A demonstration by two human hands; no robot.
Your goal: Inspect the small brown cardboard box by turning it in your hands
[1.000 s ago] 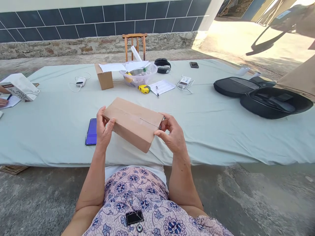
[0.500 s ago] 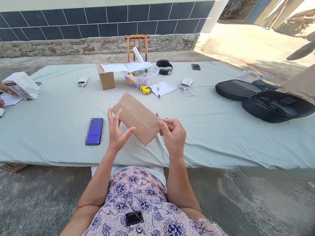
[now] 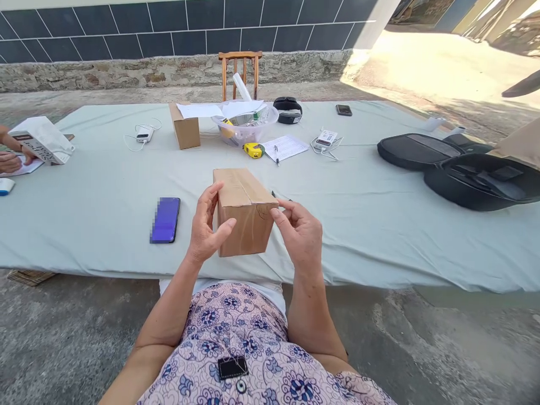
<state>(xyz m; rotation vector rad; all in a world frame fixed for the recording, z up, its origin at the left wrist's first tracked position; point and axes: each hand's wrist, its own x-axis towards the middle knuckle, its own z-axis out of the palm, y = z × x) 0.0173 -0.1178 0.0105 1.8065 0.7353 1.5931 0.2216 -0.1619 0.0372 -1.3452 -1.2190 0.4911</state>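
Between my two hands is a small closed cardboard box (image 3: 245, 228), with a lengthwise seam on top and dark scribbled lines at the upper right of its near end. My left hand (image 3: 206, 228) is at its left side, fingers curved along the edge and thumb across the near end. At the top right corner, my right hand (image 3: 299, 233) pinches the cardboard between thumb and fingers. Left of the box lies a phone (image 3: 165, 220) with a blue screen. Part of a pen (image 3: 274, 194) shows behind the box, partly hidden by it and my right hand.
Farther back stand another cardboard box (image 3: 188, 134) and a plastic basin (image 3: 242, 135) holding papers and other items. A yellow tape measure (image 3: 253, 150) lies by a written sheet (image 3: 291, 148). Open black cases (image 3: 476, 185) are at right. Another person's hands (image 3: 10, 162) are at far left.
The cardboard box has turned so its near end faces me and its length points away. Both hands stay at it, the left closer round its side. The view has shifted slightly.
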